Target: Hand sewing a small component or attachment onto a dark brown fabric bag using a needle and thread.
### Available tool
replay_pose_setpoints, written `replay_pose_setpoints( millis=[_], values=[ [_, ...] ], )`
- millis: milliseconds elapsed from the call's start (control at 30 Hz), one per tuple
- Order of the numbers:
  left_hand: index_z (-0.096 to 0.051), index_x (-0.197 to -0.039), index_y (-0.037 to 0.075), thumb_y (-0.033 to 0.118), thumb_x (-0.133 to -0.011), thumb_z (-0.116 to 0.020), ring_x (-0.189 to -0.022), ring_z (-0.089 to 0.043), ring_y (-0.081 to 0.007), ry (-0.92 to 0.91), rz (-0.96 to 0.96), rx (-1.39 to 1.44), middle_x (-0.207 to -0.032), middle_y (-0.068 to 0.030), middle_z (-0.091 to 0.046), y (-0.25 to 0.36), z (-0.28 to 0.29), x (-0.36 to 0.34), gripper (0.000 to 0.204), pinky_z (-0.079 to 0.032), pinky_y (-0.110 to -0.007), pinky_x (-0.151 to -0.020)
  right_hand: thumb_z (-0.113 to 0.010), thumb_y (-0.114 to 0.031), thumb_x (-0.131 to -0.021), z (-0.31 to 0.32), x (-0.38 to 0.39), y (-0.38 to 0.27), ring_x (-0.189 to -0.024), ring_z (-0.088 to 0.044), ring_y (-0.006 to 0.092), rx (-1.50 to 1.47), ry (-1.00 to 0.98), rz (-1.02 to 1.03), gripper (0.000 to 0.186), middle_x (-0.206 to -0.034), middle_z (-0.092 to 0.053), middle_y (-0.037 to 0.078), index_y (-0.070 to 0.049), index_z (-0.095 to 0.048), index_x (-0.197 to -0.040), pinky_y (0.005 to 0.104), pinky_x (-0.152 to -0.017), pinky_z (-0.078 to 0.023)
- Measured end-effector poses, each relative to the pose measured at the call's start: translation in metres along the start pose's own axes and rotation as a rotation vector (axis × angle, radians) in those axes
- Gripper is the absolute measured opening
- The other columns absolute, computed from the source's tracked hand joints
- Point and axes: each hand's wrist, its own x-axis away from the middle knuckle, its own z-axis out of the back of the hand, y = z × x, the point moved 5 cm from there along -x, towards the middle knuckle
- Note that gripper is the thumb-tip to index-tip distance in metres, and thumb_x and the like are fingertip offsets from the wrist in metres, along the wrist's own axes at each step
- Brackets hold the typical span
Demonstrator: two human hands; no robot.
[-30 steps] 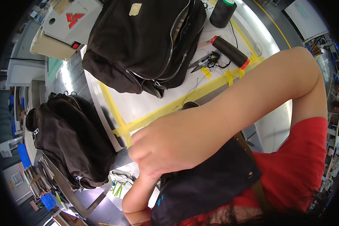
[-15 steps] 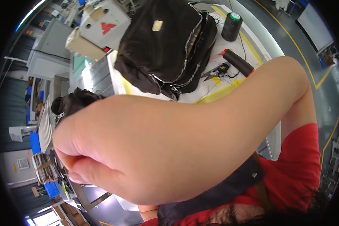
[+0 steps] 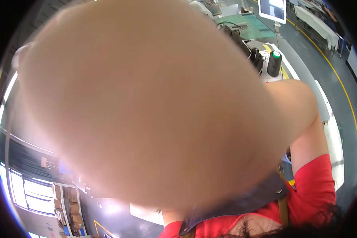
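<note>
My right hand [image 3: 123, 95] is very close and blurred, filling most of the view. Its bent forearm and elbow [image 3: 295, 99] come from the red sleeve at the right. The fingers are smeared and mostly out of sight, so I cannot tell whether they hold anything. My left hand does not show. Behind my right arm, a strip of a black bag [image 3: 258, 61] shows on the worktable. A cone of dark thread [image 3: 274, 65] with a green top stands upright beside it. Much of the table is hidden behind my arm.
A white-framed screen [image 3: 272, 10] stands at the back right, near a green mat [image 3: 248, 25]. A shelf [image 3: 70, 208] with brown boxes is at the lower left. A yellow line [image 3: 332, 65] runs along the grey floor at the right.
My right hand has risen much closer, covering more of the view. The view has turned, so the bag and thread cone appear farther right, and the bag is mostly hidden.
</note>
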Motion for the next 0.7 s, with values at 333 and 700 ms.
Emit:
replay_pose_setpoints(
  millis=[333,700],
  values=[
    [-0.048,-0.091,0.005,-0.003,-0.084,-0.049,-0.086,-0.041,-0.0151,-0.528,-0.038,-0.573,-0.094,-0.0053,-0.042,-0.051,0.037,0.045,0.011,-0.035,-0.026,-0.076,-0.045,-0.017,-0.094,0.053,0.106,0.097,-0.057,-0.035,0.0037,-0.235,0.011,-0.180,0.012,-0.072,-0.043,-0.002,-0.006,-0.047,-0.091,0.0193,-0.052,-0.034],
    [-0.048,-0.113,0.010,0.006,-0.051,-0.074,-0.110,-0.052,-0.0288,-1.698,-0.516,-0.914,-0.100,-0.0074,-0.059,-0.024,-0.059,0.012,0.067,-0.026,-0.052,-0.102,-0.053,-0.014,-0.089,0.087,0.113,0.110,-0.059,-0.054,0.0127,0.554,-0.194,-0.295,0.011,-0.068,-0.056,0.006,-0.004,-0.050,-0.089,0.0273,-0.056,-0.042]
  ],
)
